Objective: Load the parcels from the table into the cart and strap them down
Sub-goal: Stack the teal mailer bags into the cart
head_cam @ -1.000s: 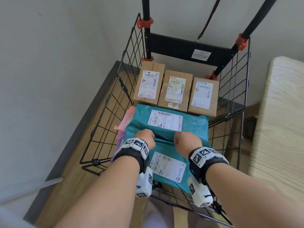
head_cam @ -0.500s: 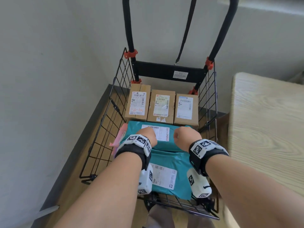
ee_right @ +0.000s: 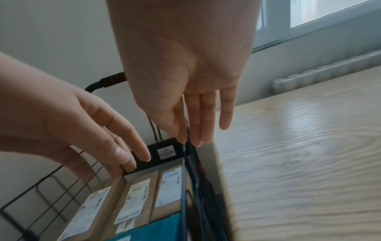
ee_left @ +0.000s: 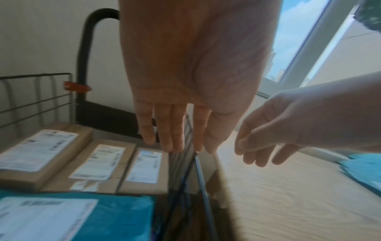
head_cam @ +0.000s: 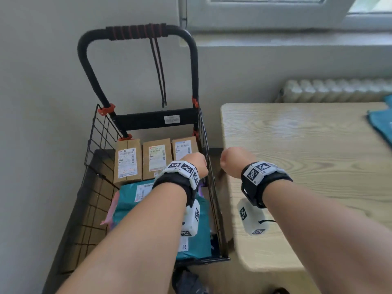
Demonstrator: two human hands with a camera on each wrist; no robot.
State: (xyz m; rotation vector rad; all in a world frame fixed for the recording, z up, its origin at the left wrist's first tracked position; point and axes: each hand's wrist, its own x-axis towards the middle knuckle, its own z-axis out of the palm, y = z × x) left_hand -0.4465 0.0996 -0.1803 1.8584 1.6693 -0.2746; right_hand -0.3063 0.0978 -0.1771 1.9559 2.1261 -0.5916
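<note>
Both hands hang in the air with fingers straight and loosely spread, holding nothing. The left hand (head_cam: 198,164) hovers over the right wall of the black wire-mesh cart (head_cam: 101,187), its fingertips (ee_left: 173,143) pointing down towards the wall's top edge — whether they touch the wire cannot be told. The right hand (head_cam: 231,161) hangs just beside it, above the gap between the cart and the pale wood-grain table (head_cam: 307,155), and touches neither.

Inside the cart, three brown cardboard boxes with white shipping labels (head_cam: 156,159) stand side by side against the back panel, below the black looped handle (head_cam: 135,31). In front of them lie teal plastic mailer bags with white labels (head_cam: 191,240), stacked flat on the cart floor, with a pink soft parcel (head_cam: 112,209) wedged along their left edge. Two thin dark straps (head_cam: 159,71) dangle from the handle down to the back panel, clear of the parcels.

At the table's far right edge lies another teal mailer bag (head_cam: 381,126), only partly in view.
</note>
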